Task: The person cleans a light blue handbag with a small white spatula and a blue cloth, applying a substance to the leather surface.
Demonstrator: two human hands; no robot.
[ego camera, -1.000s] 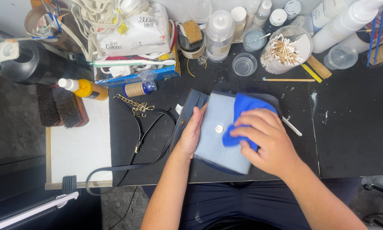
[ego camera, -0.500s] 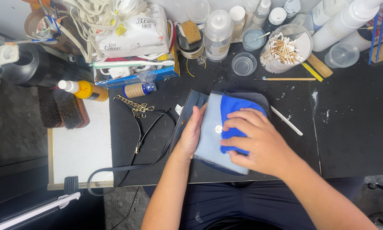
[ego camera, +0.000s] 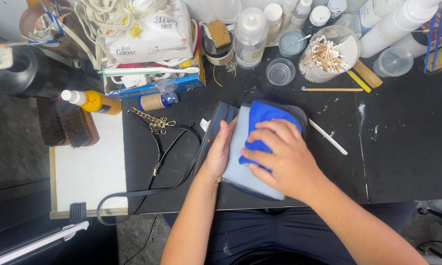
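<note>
With the bag [ego camera: 253,164] lying flat near the front edge of the black mat [ego camera: 402,147], we're mid-wipe on its pale flap. Our right hand [ego camera: 285,157] is curled down on a blue cloth [ego camera: 265,122], pressing it onto the flap; our left hand [ego camera: 218,154] lies flat and open along the bag's left edge, pinning it. The strap [ego camera: 152,172] trails off left. We'd say the next pass needs steady pressure while the 2 hands stop the bag sliding.
</note>
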